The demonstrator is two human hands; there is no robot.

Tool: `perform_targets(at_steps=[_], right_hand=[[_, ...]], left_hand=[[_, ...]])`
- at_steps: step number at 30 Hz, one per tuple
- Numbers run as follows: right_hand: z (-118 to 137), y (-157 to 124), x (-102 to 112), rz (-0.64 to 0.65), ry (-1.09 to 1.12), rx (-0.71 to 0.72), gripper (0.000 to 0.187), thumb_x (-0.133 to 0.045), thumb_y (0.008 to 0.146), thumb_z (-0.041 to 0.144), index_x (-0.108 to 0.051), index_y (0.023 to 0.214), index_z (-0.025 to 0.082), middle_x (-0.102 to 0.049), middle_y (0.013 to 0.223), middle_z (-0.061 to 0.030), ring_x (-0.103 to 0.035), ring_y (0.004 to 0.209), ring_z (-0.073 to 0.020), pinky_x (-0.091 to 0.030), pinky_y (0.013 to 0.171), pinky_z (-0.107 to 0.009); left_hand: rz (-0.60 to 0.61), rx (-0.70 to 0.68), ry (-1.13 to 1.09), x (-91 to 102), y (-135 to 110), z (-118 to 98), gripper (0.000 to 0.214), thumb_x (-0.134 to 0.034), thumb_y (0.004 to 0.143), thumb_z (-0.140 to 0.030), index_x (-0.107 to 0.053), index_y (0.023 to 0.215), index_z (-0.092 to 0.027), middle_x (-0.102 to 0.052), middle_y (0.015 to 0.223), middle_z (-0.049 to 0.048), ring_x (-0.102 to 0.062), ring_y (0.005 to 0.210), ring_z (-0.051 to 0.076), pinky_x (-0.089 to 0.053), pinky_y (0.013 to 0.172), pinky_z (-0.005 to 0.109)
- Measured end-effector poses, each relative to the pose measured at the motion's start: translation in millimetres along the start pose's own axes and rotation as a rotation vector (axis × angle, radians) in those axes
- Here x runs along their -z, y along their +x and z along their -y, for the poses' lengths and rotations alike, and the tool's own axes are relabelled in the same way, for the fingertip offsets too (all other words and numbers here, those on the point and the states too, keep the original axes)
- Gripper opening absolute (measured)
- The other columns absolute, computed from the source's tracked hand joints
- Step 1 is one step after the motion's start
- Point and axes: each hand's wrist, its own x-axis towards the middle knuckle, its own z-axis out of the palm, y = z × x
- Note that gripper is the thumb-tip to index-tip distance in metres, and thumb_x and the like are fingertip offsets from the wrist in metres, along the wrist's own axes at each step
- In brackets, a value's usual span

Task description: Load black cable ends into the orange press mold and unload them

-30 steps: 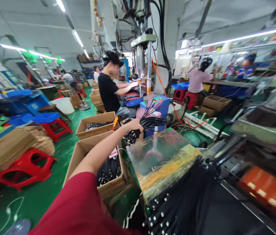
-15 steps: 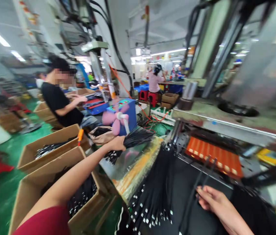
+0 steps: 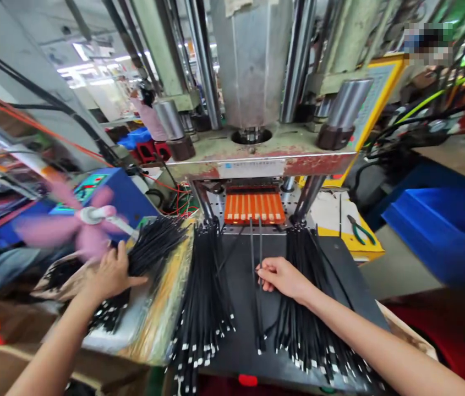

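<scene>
My right hand [image 3: 279, 278] pinches a thin black cable [image 3: 260, 313] with a pale tip, over the black work table [image 3: 244, 352]. A second cable runs close beside it, and both reach up to the orange block [image 3: 253, 208] in the press. My left hand [image 3: 110, 272] is spread open at the left end of a bundle of black cables [image 3: 156, 242] lying on a plastic-covered surface. Two more bundles hang over the table: a left bundle [image 3: 201, 291] and a right bundle [image 3: 306, 297], both with white tips toward me.
The press's metal crossbeam [image 3: 298, 165] spans above the orange block. A pink fan [image 3: 92, 217] spins near my left hand. Green-handled pliers [image 3: 361, 231] lie on a yellow box at right, with a blue bin [image 3: 442, 225] beyond. Cardboard boxes [image 3: 13, 368] stand lower left.
My view has swung right to face the press. My left hand has gone from gripping the cable bundle to spread fingers beside it. The right hand still pinches a cable.
</scene>
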Motion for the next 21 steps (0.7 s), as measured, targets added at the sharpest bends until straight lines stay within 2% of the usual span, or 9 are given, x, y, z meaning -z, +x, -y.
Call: perform_targets(at_steps=[2,3,6,8,10,13,15,17,21], right_hand=[[-5.0,6.4,-1.1,0.032,-0.02,-0.05,0.028,-0.06,0.076,0.04,-0.052,0.065,0.016,-0.06,0.055,-0.0004,-0.056,0.048,-0.0094,-0.045,0.048,-0.02],[-6.2,9.3,-2.4,0.045,-0.032,-0.072,0.028,-0.06,0.076,0.039,-0.052,0.064,0.016,-0.059,0.053,-0.0006,-0.056,0.047,-0.0097,-0.045,0.048,-0.02],[-1.9,11.0,-9.7,0.062,-0.042,-0.083,0.027,-0.061,0.075,0.039,-0.051,0.064,0.017,-0.059,0.053,-0.0007,-0.056,0.047,-0.011,-0.045,0.048,-0.022],[7.0,5.0,-16.4,0.066,-0.063,-0.016,0.024,-0.059,0.076,0.039,-0.053,0.07,0.017,-0.061,0.058,-0.0007,-0.058,0.049,-0.0119,-0.046,0.049,-0.023],[17.8,-4.4,-22.3,0.075,-0.127,0.084,0.02,-0.055,0.079,0.037,-0.056,0.076,0.017,-0.062,0.063,-0.0006,-0.059,0.051,-0.0124,-0.046,0.051,-0.023],[27.8,-16.0,-24.4,0.074,-0.207,0.158,0.017,-0.052,0.082,0.034,-0.056,0.077,0.018,-0.062,0.064,-0.0003,-0.06,0.053,-0.0126,-0.045,0.053,-0.023],[25.2,-18.3,-20.9,0.055,-0.198,0.119,0.017,-0.053,0.081,0.035,-0.056,0.079,0.018,-0.061,0.063,-0.0002,-0.059,0.052,-0.0125,-0.045,0.052,-0.022],[15.5,-16.9,-16.5,0.043,-0.179,0.031,0.018,-0.054,0.078,0.035,-0.055,0.08,0.017,-0.061,0.061,-0.0001,-0.058,0.049,-0.0124,-0.044,0.049,-0.022],[-6.1,-10.6,-15.6,0.045,-0.182,-0.088,0.014,-0.052,0.074,0.028,-0.054,0.081,0.017,-0.06,0.056,0.0006,-0.058,0.049,-0.0141,-0.047,0.049,-0.024]], left_hand=[[-0.125,-0.053,-0.049,13.5,0.9,-26.9,0.087,-0.055,0.076,-0.052,-0.021,0.143,-0.007,-0.039,0.14,0.0253,-0.039,0.129,0.038,-0.037,0.098,0.057],[-0.155,-0.132,-0.129,19.6,3.4,-42.9,0.075,-0.051,0.081,-0.048,-0.029,0.14,-0.008,-0.044,0.138,0.022,-0.043,0.127,0.034,-0.038,0.101,0.052],[-0.059,-0.428,-0.407,32.9,14.3,-98.3,0.037,-0.044,0.09,-0.037,-0.057,0.118,-0.017,-0.062,0.117,0.0106,-0.058,0.11,0.021,-0.043,0.099,0.033],[0.004,-0.543,-0.452,37.1,20.7,-138.3,0.031,-0.044,0.091,-0.035,-0.062,0.111,-0.018,-0.064,0.109,0.0089,-0.059,0.105,0.021,-0.044,0.097,0.031],[0.027,-0.56,-0.42,37.2,26.3,-176.4,0.034,-0.047,0.091,-0.038,-0.061,0.113,-0.017,-0.063,0.11,0.0115,-0.059,0.106,0.024,-0.044,0.096,0.034],[0.083,-0.46,-0.393,29.7,35.9,-219.7,0.039,-0.053,0.087,-0.042,-0.06,0.112,-0.014,-0.063,0.108,0.0169,-0.06,0.105,0.031,-0.047,0.09,0.04],[0.109,-0.382,-0.405,21.8,43.4,-234.8,0.033,-0.051,0.087,-0.035,-0.06,0.107,-0.01,-0.065,0.1,0.0196,-0.063,0.099,0.034,-0.049,0.083,0.043],[0.111,-0.327,-0.429,14.7,50.7,-238.5,0.027,-0.045,0.088,-0.024,-0.06,0.103,-0.008,-0.066,0.092,0.0209,-0.065,0.092,0.035,-0.049,0.078,0.045],[0.086,-0.278,-0.547,8.3,62.8,-223.5,0.024,-0.037,0.091,-0.02,-0.058,0.099,-0.011,-0.067,0.085,0.0146,-0.066,0.086,0.026,-0.048,0.078,0.034]])
